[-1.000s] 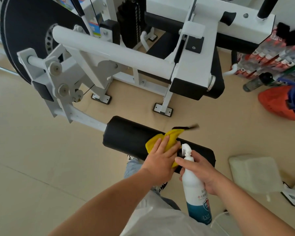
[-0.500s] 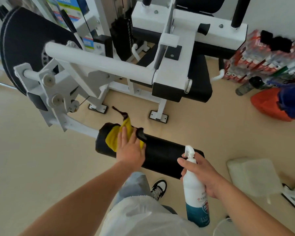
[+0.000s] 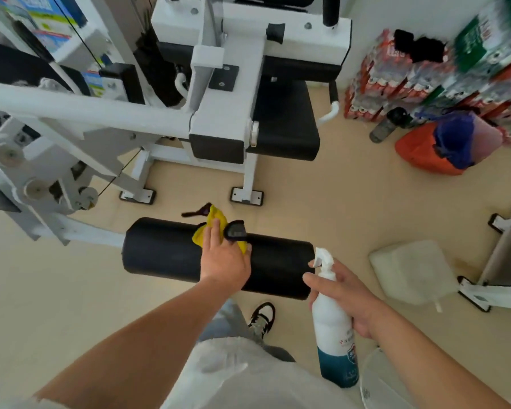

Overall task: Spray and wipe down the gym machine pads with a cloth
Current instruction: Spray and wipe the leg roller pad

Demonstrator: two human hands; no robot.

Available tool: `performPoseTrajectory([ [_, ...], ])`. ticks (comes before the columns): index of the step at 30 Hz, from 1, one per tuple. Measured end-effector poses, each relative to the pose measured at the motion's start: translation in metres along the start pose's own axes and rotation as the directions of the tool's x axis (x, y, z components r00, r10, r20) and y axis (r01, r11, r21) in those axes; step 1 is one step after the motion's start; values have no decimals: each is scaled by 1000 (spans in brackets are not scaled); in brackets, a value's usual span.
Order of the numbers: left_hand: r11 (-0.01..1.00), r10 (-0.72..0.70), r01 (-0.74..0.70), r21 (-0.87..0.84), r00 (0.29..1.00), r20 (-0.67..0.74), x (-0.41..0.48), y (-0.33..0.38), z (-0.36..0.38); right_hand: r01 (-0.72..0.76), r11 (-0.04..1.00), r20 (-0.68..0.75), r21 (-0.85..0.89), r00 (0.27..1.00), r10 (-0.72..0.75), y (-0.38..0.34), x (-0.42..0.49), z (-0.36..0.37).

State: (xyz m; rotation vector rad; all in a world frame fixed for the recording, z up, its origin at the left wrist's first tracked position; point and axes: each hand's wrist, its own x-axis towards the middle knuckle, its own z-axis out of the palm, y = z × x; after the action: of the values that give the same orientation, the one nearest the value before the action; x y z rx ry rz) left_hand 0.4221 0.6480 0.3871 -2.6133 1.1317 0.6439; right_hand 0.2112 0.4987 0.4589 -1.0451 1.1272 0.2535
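A black cylindrical roller pad (image 3: 165, 255) on a white machine arm lies across the middle of the view. My left hand (image 3: 223, 258) presses a yellow cloth (image 3: 216, 218) with dark trim onto the top of the pad, near its middle. My right hand (image 3: 347, 293) grips a white spray bottle (image 3: 332, 326) with a teal base, held upright just off the pad's right end, nozzle pointing left. The machine's black seat pad (image 3: 283, 125) sits behind.
The white machine frame (image 3: 101, 113) and its feet stand behind and to the left. Packs of bottles (image 3: 396, 78), an orange bag (image 3: 425, 152) and a dark bottle (image 3: 387, 125) fill the back right. A pale cushion (image 3: 410, 270) and another white frame foot (image 3: 484, 293) lie at right.
My left hand slid the cloth left along the roller pad, then back right toward its middle. The right hand keeps the spray bottle by the pad's right end.
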Motion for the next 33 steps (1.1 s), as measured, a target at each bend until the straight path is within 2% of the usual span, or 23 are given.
performPoseTrajectory([
  [1,999,35,-35,0,999,25,-5,19,-1,1,1000,0,4,1000,-1,1,-1,1],
  [3,961,272,-273,34,962,39,-20,60,0,9,1000,-9,17,1000,-9,5,-4,0],
  [6,775,618,-627,76,778,117,-39,102,5,21,1000,-15,16,1000,-21,5,-9,-5],
  [8,685,714,-722,99,692,109,-34,99,9,17,1000,-11,8,1000,-17,2,-11,-7],
  [9,673,729,-733,100,680,80,-27,89,9,16,1000,-7,-2,1000,-16,0,-11,-6],
  [10,694,714,-714,95,699,42,-17,76,8,19,1000,-5,-10,1000,-19,-3,-11,-6],
  [11,758,649,-648,78,761,7,-7,56,6,20,1000,2,-15,1000,-20,-5,-9,-4],
  [13,914,406,-406,11,913,-41,14,6,0,11,1000,16,-28,1000,-10,-11,-3,3],
  [14,960,276,-278,-22,960,-55,23,-23,-3,2,999,21,-38,1000,-1,-13,0,7],
  [16,993,73,-75,-86,997,-24,32,-85,-6,-3,998,44,-64,999,6,-18,8,19],
  [18,995,-27,26,-99,1000,-14,29,-135,-6,-7,996,86,-94,996,15,-22,16,34],
  [20,989,-62,51,-142,996,-70,14,-153,-5,-16,991,128,-131,991,33,-27,23,50],
  [23,955,-136,65,-288,963,-232,-19,-140,3,-36,982,156,-183,986,65,-31,32,74],
  [27,869,-302,154,-471,918,-258,-49,-124,13,-68,964,192,-256,974,119,-29,46,98],
  [33,851,-266,93,-516,925,-273,-57,-139,25,-99,939,204,-330,964,173,-22,61,125],
])
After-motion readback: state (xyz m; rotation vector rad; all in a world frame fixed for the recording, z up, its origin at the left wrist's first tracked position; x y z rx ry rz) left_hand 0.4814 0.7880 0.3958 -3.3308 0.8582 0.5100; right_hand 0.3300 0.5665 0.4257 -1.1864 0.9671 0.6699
